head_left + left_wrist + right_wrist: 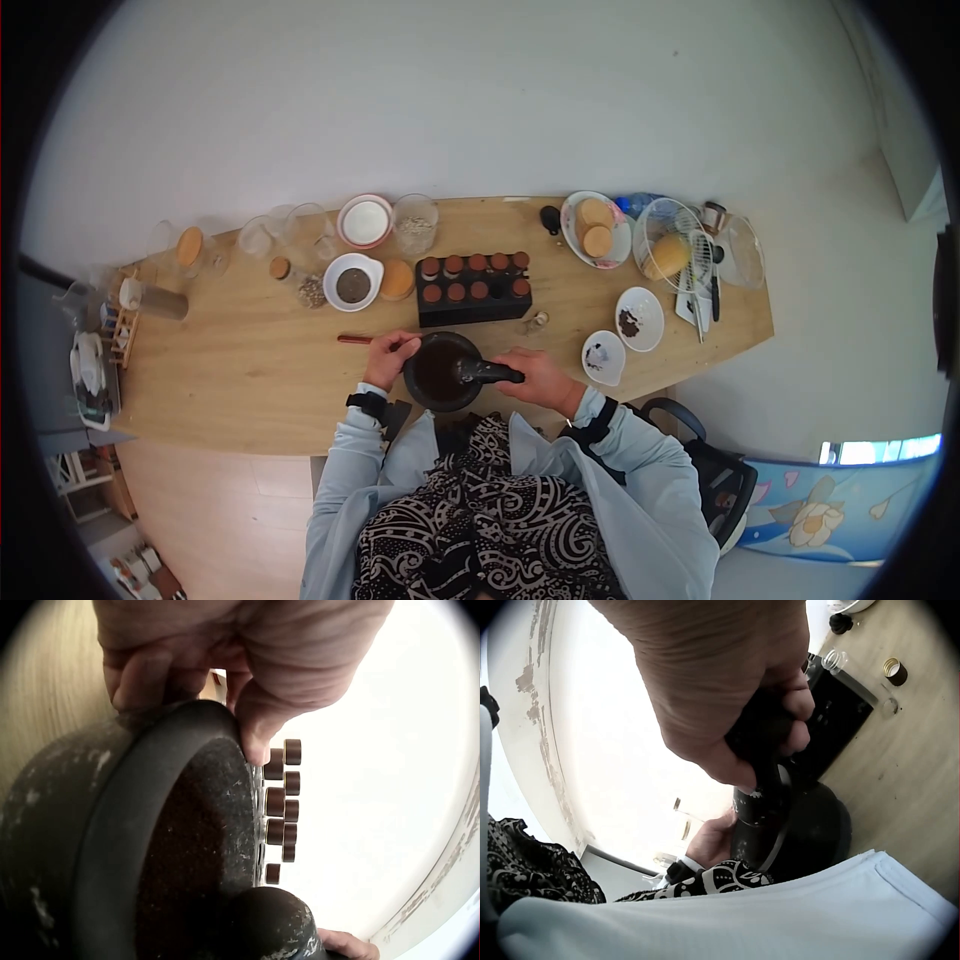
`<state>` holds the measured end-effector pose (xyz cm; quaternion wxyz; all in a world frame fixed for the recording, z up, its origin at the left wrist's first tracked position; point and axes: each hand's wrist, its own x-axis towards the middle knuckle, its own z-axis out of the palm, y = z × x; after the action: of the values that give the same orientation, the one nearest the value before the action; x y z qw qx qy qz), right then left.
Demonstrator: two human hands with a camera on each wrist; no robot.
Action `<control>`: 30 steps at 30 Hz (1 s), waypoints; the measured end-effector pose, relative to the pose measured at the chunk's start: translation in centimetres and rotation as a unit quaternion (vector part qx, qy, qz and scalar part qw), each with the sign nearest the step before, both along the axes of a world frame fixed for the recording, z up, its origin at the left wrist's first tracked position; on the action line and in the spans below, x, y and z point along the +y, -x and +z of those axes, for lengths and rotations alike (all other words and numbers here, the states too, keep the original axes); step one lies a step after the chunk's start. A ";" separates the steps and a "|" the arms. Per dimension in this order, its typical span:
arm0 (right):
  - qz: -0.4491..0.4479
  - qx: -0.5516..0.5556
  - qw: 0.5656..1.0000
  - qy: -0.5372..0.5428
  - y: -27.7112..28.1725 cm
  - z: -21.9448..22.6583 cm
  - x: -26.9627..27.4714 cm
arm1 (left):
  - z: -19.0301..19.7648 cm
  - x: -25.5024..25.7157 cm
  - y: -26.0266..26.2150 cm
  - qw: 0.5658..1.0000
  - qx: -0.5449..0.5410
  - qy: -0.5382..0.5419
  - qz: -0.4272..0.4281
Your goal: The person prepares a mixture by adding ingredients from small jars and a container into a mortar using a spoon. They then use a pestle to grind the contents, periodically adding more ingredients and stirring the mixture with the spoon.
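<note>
Wrapping its fingers around the black pestle [490, 372], the right hand [542, 380] held it at three o'clock of the stone-like mortar [443, 405], its head inside with dark brown powder [434, 374]. The left hand [390, 360] pinched the rim at ten o'clock. A black rack [472, 313] of brown-capped vials [456, 292] stood near, towards one o'clock.
</note>
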<state>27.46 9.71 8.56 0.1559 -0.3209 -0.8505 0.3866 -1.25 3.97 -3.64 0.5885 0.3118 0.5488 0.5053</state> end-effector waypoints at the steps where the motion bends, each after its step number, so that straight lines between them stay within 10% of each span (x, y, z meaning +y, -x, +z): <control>1: 0.015 -0.030 0.999 -0.014 -0.1 0.0 -0.1 | 0.1 0.0 0.1 1.000 -0.002 -0.001 -0.010; 20: -0.079 -0.003 0.988 0.131 -5.5 -2.0 -1.1 | 1.3 0.0 -0.2 0.999 -0.023 0.035 0.014; 30: -0.259 0.068 0.871 0.412 -10.0 -6.8 -1.8 | 1.1 0.0 -0.2 0.999 -0.020 0.028 0.010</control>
<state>37.46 7.96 1.72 0.1615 -0.5381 -0.4878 0.6681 -1.06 4.01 -2.59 0.6029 0.2792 0.5541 0.5015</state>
